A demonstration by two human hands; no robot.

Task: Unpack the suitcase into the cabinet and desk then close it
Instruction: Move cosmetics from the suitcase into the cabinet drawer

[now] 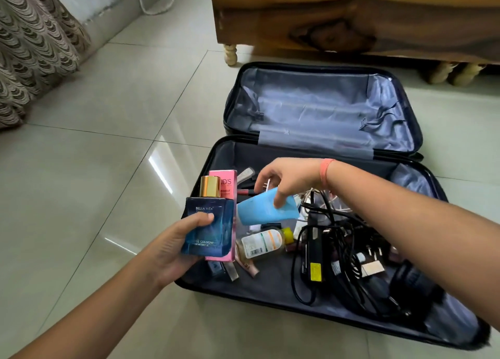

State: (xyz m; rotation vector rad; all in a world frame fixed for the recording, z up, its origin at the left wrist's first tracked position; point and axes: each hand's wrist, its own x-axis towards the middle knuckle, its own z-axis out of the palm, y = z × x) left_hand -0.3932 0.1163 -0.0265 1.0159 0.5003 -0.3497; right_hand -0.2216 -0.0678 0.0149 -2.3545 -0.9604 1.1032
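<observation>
An open dark suitcase (216, 291) lies flat on the tiled floor, its far half empty and lined in grey-blue. My left hand (173, 242) grips a blue cologne bottle (207, 223) with a gold cap, together with a pink box (224, 185) behind it, above the suitcase's left edge. Over the near half, my right hand (286, 180) pinches a light blue tube (263, 210). Below lie a clear bottle with a yellow cap (263, 242), small cosmetic tubes (243, 269) and a tangle of black cables and chargers (338, 245).
A wooden furniture piece (351, 15) on turned legs stands just behind the suitcase. A patterned curtain (35, 47) hangs at the far left, with a white cord (162, 4) on the floor near it. Glossy floor tiles (94, 169) spread to the left.
</observation>
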